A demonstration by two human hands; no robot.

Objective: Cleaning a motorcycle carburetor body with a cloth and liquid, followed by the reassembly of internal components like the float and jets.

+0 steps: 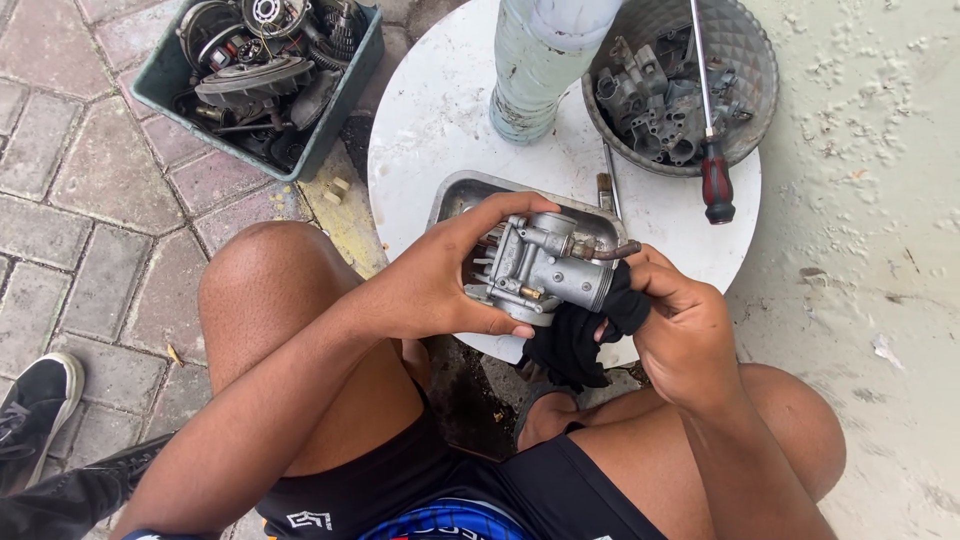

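Left hand (440, 285) clamps the carburetor (540, 268) while right hand (680, 320) fingers pinch a black rag (580, 340) at its five o'clock, apparently mid-wipe; turning it needs steady grip.

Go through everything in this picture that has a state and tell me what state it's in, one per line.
carburetor: lifted off the tray, held in both hands
left hand: closed around the carburetor body
right hand: pressing a black rag to the carburetor
metal tray: lying flat on the round white board
screwdriver: leaning in the grey basket, handle outside
green bin: full of engine parts
plastic bottle: upright
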